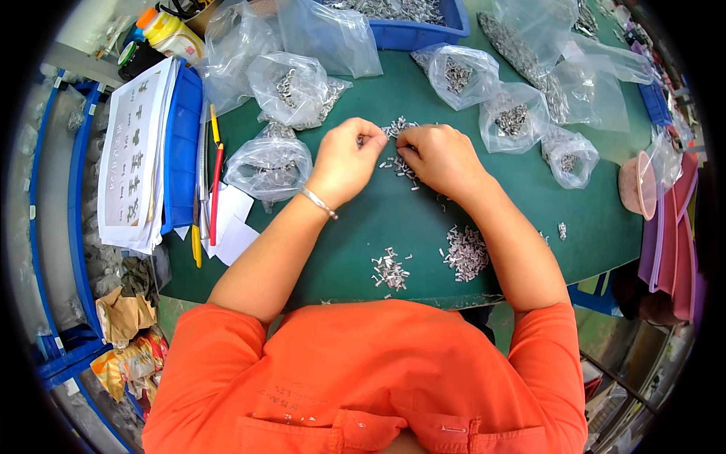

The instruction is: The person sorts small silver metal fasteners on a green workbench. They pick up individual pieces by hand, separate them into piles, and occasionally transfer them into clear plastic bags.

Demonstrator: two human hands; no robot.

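Both forearms (pixel 276 257) converge toward twelve o'clock over the green bench (pixel 344 253); left hand (pixel 344 157) and right hand (pixel 441 157) curl beside small silver metal pieces (pixel 399 125). Whether the fingers clamp any, I can't tell from here.

Both hands (pixel 442 157) beside small metal pieces (pixel 399 124)

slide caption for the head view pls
Left hand and right hand at small silvery parts on a green tabletop, clear plastic bags nearby.
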